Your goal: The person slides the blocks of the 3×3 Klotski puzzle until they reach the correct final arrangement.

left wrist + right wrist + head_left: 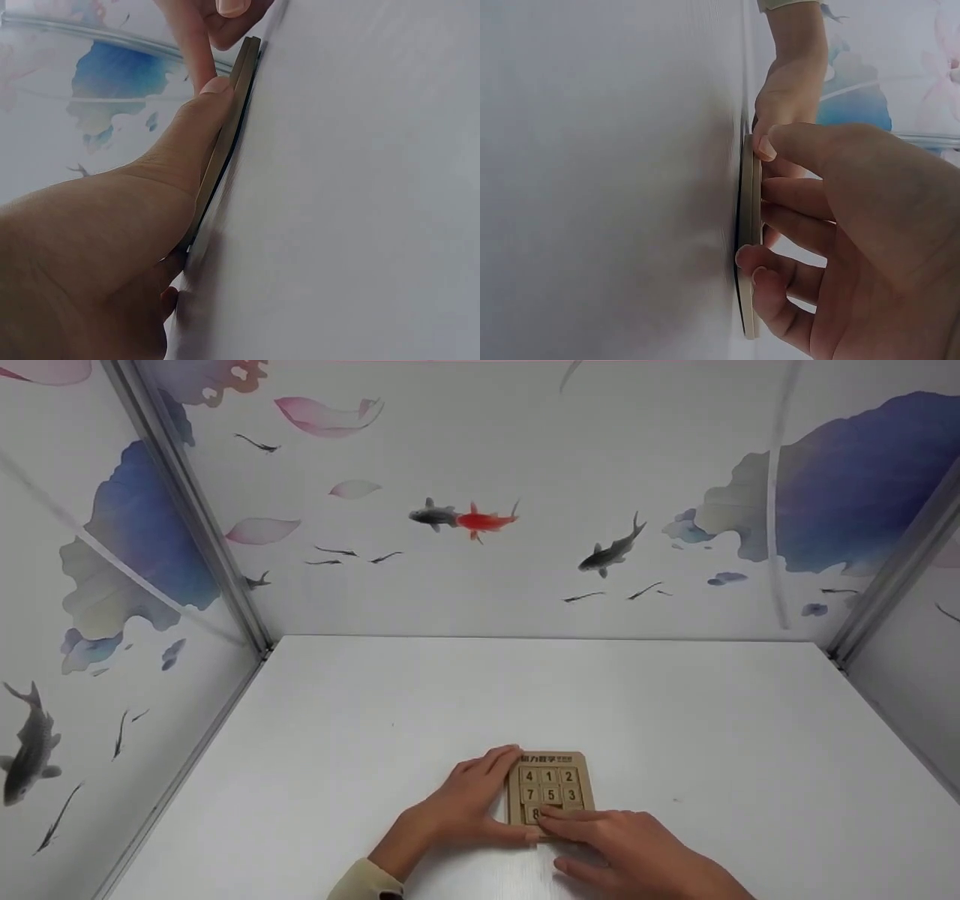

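A wooden number slide puzzle (pixel 551 784) lies flat on the white table, its printed heading at the far edge. Tiles 4, 1, 2 form the top row and 7, 5, 3 the middle one; an 8 tile (pixel 535 813) shows at lower left. My left hand (pixel 466 804) grips the board, fingers along its left side and thumb at the near edge. Fingertips of my right hand (pixel 634 844) press on the bottom row, covering part of it. In the right wrist view, other right fingers (pixel 780 274) touch the board's side edge (pixel 748 225).
White panels with painted fish and lotus leaves stand at the back (pixel 487 592) and on both sides, joined by metal corner posts (pixel 199 510). The white tabletop (pixel 337 697) extends around the puzzle.
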Motion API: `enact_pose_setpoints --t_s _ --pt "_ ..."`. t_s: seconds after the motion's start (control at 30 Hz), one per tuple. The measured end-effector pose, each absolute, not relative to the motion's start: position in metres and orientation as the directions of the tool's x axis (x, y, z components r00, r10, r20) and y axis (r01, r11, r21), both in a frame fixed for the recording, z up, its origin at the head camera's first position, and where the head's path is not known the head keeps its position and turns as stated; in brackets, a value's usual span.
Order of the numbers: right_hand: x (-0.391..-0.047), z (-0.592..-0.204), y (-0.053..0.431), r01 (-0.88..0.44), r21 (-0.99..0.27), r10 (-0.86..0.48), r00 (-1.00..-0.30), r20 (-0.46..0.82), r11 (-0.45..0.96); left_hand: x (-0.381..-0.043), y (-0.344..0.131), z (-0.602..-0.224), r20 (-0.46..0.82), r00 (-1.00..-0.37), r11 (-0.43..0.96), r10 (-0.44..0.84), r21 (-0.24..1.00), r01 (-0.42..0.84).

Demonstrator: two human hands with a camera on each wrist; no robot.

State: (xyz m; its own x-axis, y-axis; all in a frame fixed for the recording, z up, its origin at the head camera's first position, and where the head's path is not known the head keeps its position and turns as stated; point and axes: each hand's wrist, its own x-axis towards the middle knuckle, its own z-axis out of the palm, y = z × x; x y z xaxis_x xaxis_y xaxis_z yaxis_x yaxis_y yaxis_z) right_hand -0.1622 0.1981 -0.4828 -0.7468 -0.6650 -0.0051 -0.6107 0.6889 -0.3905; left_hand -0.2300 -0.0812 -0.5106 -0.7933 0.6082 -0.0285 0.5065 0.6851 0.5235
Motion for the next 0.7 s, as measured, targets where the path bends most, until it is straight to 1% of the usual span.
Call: enact_pose_setpoints --t_s 0.3,0.43,0.7 --pt "-0.1642 -0.4759 0.204 -0.59 -0.377 -0.637 -0.771 0.002 0.714 -0.2296 -0.0808 -0.5083 -0.024 -0.786 0.685 0.618 0.505 0.524" --pt "-0.1664 -0.4738 0.2038 -0.572 -0.374 -0.623 -0.782 -0.017 0.73 -0.2301 -0.0806 -0.5083 -0.026 -0.785 0.687 0.619 0.502 0.526" --pt "-0.1663 -0.4725 0.2032 -0.592 -0.319 -0.622 -0.783 0.013 0.74 -0.232 -0.0803 -0.5098 -0.026 -0.786 0.686 0.618 0.506 0.523"
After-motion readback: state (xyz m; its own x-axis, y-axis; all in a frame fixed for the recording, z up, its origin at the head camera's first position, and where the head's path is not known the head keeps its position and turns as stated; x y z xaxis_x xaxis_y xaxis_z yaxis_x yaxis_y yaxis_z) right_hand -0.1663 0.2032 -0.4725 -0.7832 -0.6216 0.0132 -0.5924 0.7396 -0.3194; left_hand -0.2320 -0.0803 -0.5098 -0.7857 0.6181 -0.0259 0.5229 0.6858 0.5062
